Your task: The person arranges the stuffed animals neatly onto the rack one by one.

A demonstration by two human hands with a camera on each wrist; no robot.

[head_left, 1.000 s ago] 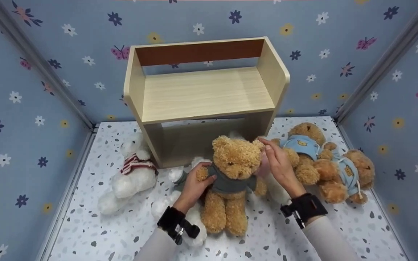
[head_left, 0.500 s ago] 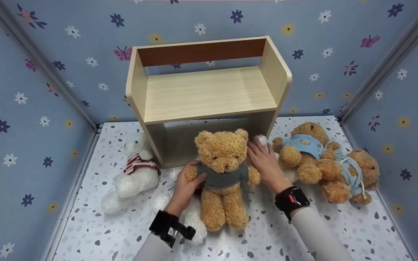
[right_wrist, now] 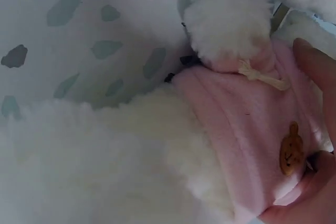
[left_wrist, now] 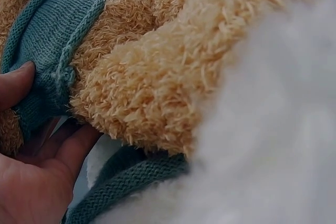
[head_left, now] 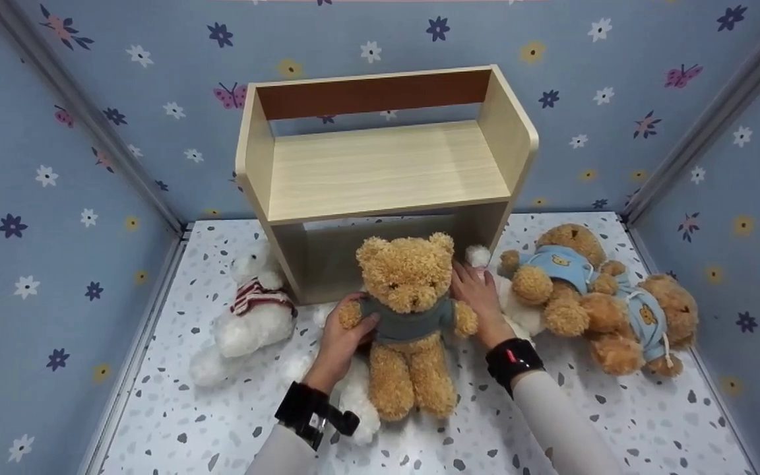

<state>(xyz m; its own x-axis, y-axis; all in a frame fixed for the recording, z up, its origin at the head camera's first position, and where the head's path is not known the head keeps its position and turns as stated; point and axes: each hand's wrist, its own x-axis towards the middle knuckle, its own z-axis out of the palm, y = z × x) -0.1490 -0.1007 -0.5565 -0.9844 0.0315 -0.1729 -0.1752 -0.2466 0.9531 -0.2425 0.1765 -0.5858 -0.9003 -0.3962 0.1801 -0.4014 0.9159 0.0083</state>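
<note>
A tan teddy bear (head_left: 413, 284) in a dark green knitted sweater faces me in the head view, in front of the shelf. My left hand (head_left: 335, 340) holds it by its sweater sleeve, thumb in front; the left wrist view shows the thumb (left_wrist: 18, 85) on the knit and fingers beneath. Beside the bear, my right hand (head_left: 477, 297) grips a white plush toy (head_left: 515, 307). Thumb and fingers lie on either side of its pink hooded top (right_wrist: 231, 108) in the right wrist view. The tan bear hides part of the right fingertips in the head view.
Behind stands a two-tier wooden shelf (head_left: 386, 165). A white plush in a striped sweater (head_left: 258, 297) lies left; another white plush (head_left: 357, 402) lies under my left hand's side. Two brown bears in blue hoodies (head_left: 558, 264) lie right. Patterned panels (head_left: 57, 264) enclose the speckled floor.
The tan bear has shifted left and straightened, still in my left hand. My right hand has left its ear and moved down onto the white plush in pink.
</note>
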